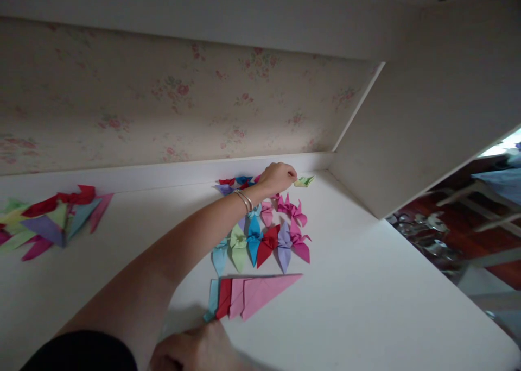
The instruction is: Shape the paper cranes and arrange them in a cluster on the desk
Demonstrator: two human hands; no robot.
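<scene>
My left hand [278, 177] reaches across to the back of the white tabletop. Its fingers are pinched at the left end of a light green origami piece [304, 181], probably a crane. Under and below my left wrist lie rows of paper cranes, among them a red crane [268, 244], a green crane [238, 246] and a purple crane [284, 246]. In front of them, folded paper strips overlap, with a pink folded paper [266, 295] on the right end. My right hand [199, 349] is curled at the bottom edge, just below the strips; what its fingers hold, if anything, is hidden.
A loose heap of colourful folded papers [44, 225] lies at the left. A white back ledge [163, 174] and a side panel [407, 110] bound the tabletop [358, 295]. Beyond its right edge are a reddish floor [484, 235] and furniture.
</scene>
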